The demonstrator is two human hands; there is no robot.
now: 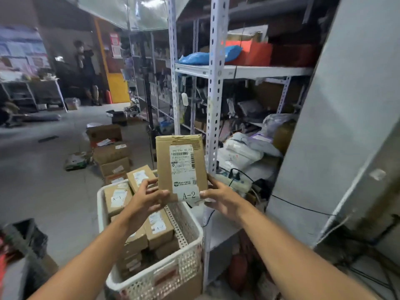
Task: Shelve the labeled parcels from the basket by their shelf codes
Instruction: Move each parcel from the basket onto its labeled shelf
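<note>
Flat brown cardboard parcel w/ white shipping label marked "A-2" [181,167], held upright above the white perforated plastic basket [190,239], label toward the camera. Left hand [149,197]: fingers curled, pinching the parcel's lower left edge, thumb on the front. Right hand [218,199]: grips the lower right corner, thumb on the front near the code, fingers behind. Basket holds more brown cardboard parcels w/ white labels; one at the left reads "A-1" [117,199], another near the middle [158,227] shows a code too small to read for sure. White slotted-steel shelf rack [214,87] stands just right of the parcel; blue plastic bag [203,56] and red box [257,54] on its upper shelf, white and grey mailer bags [242,152] lower down. Stacked brown cartons [112,156] on the grey concrete floor [41,152] behind the basket.
</note>
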